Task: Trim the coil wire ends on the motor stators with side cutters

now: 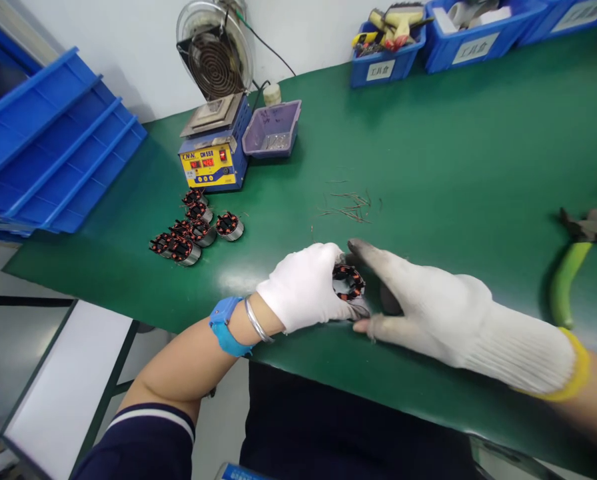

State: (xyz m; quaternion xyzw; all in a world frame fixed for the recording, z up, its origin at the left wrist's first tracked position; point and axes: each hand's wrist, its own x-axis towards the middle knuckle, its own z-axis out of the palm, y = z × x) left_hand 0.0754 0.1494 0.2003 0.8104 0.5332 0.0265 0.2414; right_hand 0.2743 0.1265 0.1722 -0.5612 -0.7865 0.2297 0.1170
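My left hand (308, 287), in a white glove, is closed around a motor stator (359, 283) near the front of the green table. The stator is a ring with black insulation and copper windings; part of it is hidden by my fingers. Just right of it is my right hand (428, 300), in a knitted white glove with a yellow cuff and slightly blurred. Its thumb and fingers are spread, with the tips close to the stator; whether they touch it I cannot tell. Beyond my hands lie loose cut wires (351, 210).
Several more stators (191, 230) sit at left, before a yellow-and-blue heating unit (211, 160) and a purple tray (273, 137). Green-handled cutters (571, 280) lie at right. Blue tool bins (388, 70) line the back. Large blue crates (63, 147) stand at far left, near a fan (216, 60).
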